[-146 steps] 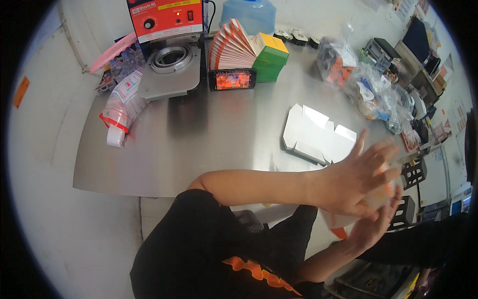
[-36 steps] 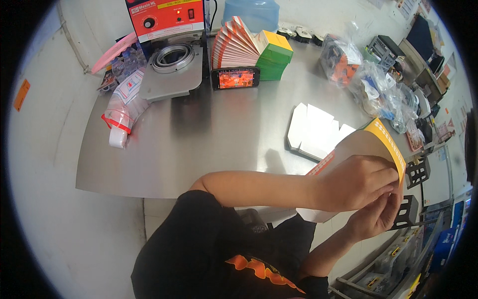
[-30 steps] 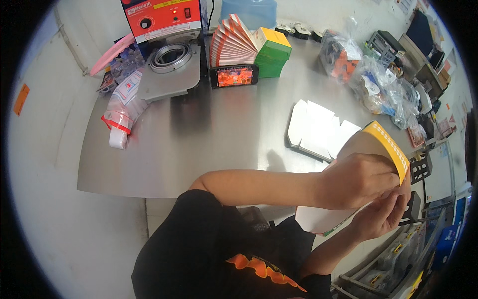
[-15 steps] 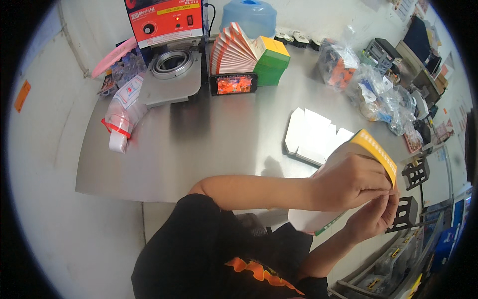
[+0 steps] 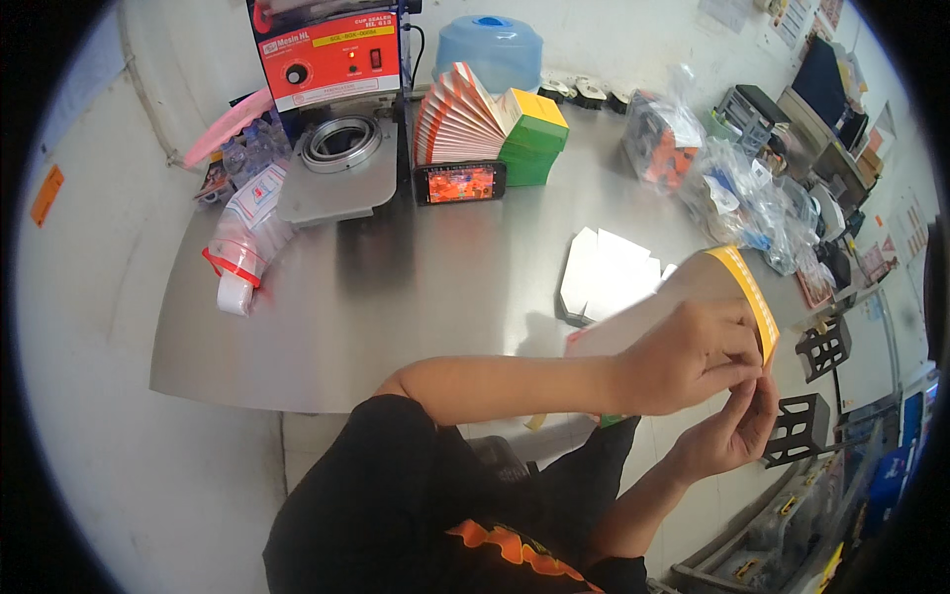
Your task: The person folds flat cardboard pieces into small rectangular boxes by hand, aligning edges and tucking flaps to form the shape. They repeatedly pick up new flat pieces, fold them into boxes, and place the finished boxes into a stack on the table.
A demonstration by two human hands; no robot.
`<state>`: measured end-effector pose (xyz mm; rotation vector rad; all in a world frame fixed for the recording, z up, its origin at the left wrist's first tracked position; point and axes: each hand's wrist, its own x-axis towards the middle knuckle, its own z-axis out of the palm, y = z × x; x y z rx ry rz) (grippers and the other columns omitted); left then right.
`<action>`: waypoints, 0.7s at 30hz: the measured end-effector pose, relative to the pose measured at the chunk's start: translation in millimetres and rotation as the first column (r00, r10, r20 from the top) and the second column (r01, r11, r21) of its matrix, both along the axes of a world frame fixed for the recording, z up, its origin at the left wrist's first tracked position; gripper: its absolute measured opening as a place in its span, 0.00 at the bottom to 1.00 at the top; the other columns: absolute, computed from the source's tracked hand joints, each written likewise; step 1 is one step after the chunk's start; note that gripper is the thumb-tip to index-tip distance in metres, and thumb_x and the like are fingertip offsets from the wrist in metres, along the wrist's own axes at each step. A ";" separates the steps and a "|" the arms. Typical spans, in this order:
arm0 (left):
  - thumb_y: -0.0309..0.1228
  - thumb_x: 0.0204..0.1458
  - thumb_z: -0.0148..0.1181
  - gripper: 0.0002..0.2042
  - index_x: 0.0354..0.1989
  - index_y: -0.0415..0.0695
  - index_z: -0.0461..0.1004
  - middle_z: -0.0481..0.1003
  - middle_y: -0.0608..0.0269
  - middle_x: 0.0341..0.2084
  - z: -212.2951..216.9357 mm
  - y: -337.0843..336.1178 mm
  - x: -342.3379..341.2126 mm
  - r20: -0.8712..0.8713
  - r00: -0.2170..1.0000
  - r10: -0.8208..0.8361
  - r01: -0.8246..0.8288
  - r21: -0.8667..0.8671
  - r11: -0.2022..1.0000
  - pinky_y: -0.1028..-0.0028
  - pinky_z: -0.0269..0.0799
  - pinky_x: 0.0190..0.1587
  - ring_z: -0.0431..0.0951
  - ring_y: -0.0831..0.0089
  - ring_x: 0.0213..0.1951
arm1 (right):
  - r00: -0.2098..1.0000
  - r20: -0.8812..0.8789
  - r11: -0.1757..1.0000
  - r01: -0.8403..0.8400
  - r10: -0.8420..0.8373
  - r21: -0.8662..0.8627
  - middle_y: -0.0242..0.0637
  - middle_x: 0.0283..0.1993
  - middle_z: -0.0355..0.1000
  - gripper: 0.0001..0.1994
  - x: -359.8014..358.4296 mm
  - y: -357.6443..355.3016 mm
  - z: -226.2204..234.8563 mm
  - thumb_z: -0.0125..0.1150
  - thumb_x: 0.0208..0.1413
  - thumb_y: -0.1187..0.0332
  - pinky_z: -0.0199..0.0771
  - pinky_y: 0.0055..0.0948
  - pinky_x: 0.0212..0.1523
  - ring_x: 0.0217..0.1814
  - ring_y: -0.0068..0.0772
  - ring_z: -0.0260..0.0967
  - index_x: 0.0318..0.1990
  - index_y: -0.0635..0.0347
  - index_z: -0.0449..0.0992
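Note:
Near the table's right front edge I hold a printed cardboard box blank [image 5: 648, 312] with a plain pale inner side and a yellow strip along one edge. My left hand [image 5: 688, 358] reaches across it, its fingers pinched on the card by the yellow edge. Just below, my right hand [image 5: 730, 428] has thumb and fingers pressed together at the lower corner of that strip. The two hands' fingertips meet there. My left hand and forearm hide part of the blank. Behind it lies a stack of white die-cut card pieces [image 5: 606, 269] on the metal table.
A red cup sealing machine [image 5: 336, 59] stands at the back left of the steel table [image 5: 287, 346]. Beside it are fanned, nested red-and-green cartons [image 5: 534, 134] and a propped phone [image 5: 461, 183]. Bagged goods [image 5: 732, 198] sit at the right, a plastic-wrapped roll [image 5: 245, 243] at the left.
The box blank has turned, and more of its pale inner side shows beyond my left forearm. Both hands have shifted slightly left, still pinching the yellow-edged corner.

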<state>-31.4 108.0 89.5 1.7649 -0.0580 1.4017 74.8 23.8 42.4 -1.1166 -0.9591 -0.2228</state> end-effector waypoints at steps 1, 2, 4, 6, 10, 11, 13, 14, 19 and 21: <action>0.21 0.50 0.64 0.03 0.31 0.35 0.78 0.76 0.53 0.32 -1.0 0.8 2.1 0.010 1.000 0.008 -0.008 0.013 1.000 0.67 0.74 0.37 0.78 0.59 0.33 | 1.000 0.002 1.000 0.010 -0.010 -0.020 0.39 0.47 0.75 0.07 2.1 -0.3 -0.8 0.56 0.65 0.77 0.71 0.29 0.53 0.50 0.30 0.73 0.47 0.71 0.77; 0.21 0.50 0.64 0.03 0.31 0.34 0.78 0.76 0.53 0.32 -1.9 1.9 3.1 0.022 1.000 0.014 -0.015 0.030 0.999 0.66 0.74 0.37 0.78 0.58 0.33 | 1.000 0.006 0.999 0.021 -0.021 -0.035 0.39 0.46 0.75 0.07 2.7 -0.5 -1.0 0.55 0.66 0.76 0.71 0.29 0.53 0.50 0.29 0.73 0.47 0.71 0.76; 0.22 0.50 0.64 0.04 0.32 0.34 0.78 0.76 0.53 0.32 -1.0 1.7 2.1 0.024 1.000 0.001 -0.001 0.032 0.999 0.66 0.74 0.37 0.79 0.58 0.33 | 0.983 -0.118 0.990 -0.138 0.140 0.021 0.39 0.46 0.75 0.08 11.2 -2.7 -1.4 0.54 0.67 0.75 0.71 0.28 0.53 0.49 0.28 0.73 0.46 0.71 0.76; 0.23 0.50 0.64 0.04 0.32 0.35 0.78 0.76 0.53 0.33 1.2 -0.3 0.2 -0.013 0.999 -0.039 0.039 -0.003 0.999 0.65 0.74 0.38 0.79 0.57 0.34 | 0.946 -0.195 0.966 -0.247 0.258 0.078 0.39 0.45 0.75 0.08 13.7 -3.0 -3.4 0.53 0.67 0.75 0.70 0.28 0.52 0.48 0.28 0.72 0.45 0.70 0.76; 0.24 0.51 0.64 0.05 0.33 0.36 0.77 0.76 0.53 0.34 -1.7 -3.4 2.4 0.029 0.997 0.072 -0.073 0.035 0.997 0.64 0.74 0.41 0.79 0.58 0.38 | 0.985 -0.125 0.993 -0.116 0.117 0.017 0.40 0.45 0.74 0.08 -1.4 7.8 0.8 0.52 0.66 0.75 0.69 0.28 0.51 0.49 0.31 0.71 0.43 0.70 0.77; 0.24 0.51 0.64 0.05 0.33 0.36 0.77 0.75 0.53 0.36 -1.1 -3.9 5.0 0.078 0.990 0.118 -0.122 0.047 0.991 0.64 0.75 0.42 0.79 0.58 0.40 | 0.997 -0.074 1.000 -0.013 0.011 -0.028 0.41 0.45 0.73 0.08 -7.7 9.9 1.6 0.52 0.65 0.75 0.69 0.29 0.51 0.49 0.32 0.70 0.43 0.70 0.77; 0.24 0.52 0.63 0.04 0.34 0.38 0.76 0.74 0.49 0.42 1.0 -5.2 0.0 0.009 0.997 0.076 -0.076 0.004 0.997 0.65 0.75 0.46 0.78 0.57 0.47 | 0.994 0.111 1.000 -0.003 0.005 -0.021 0.42 0.47 0.72 0.10 -17.5 10.6 -1.8 0.54 0.64 0.72 0.69 0.31 0.51 0.51 0.36 0.69 0.44 0.71 0.77; 0.24 0.55 0.62 0.04 0.37 0.39 0.75 0.73 0.51 0.41 1.1 -5.5 -4.2 -0.007 1.000 0.024 -0.024 -0.040 0.999 0.68 0.74 0.45 0.77 0.62 0.46 | 0.980 0.201 1.000 0.003 0.000 -0.014 0.42 0.47 0.71 0.11 -19.4 12.0 -5.0 0.54 0.64 0.70 0.69 0.33 0.52 0.52 0.38 0.68 0.44 0.71 0.78; 0.29 0.67 0.49 0.10 0.54 0.42 0.65 0.73 0.61 0.39 11.9 -21.5 -5.2 0.358 0.913 -0.193 0.370 -0.530 0.763 0.74 0.71 0.46 0.75 0.78 0.44 | 0.706 -0.315 0.770 -0.612 0.634 0.177 0.49 0.62 0.67 0.25 -14.2 12.8 -24.8 0.50 0.68 0.53 0.56 0.41 0.68 0.68 0.48 0.61 0.59 0.68 0.73; 0.32 0.70 0.42 0.12 0.58 0.44 0.60 0.73 0.63 0.41 12.9 -13.0 -13.0 0.368 0.885 -0.285 0.459 -0.593 0.661 0.76 0.70 0.48 0.75 0.79 0.44 | 0.155 -0.349 0.334 -0.770 0.924 0.544 0.45 0.70 0.60 0.29 -13.3 12.5 -5.5 0.51 0.67 0.51 0.48 0.43 0.74 0.74 0.45 0.54 0.65 0.66 0.66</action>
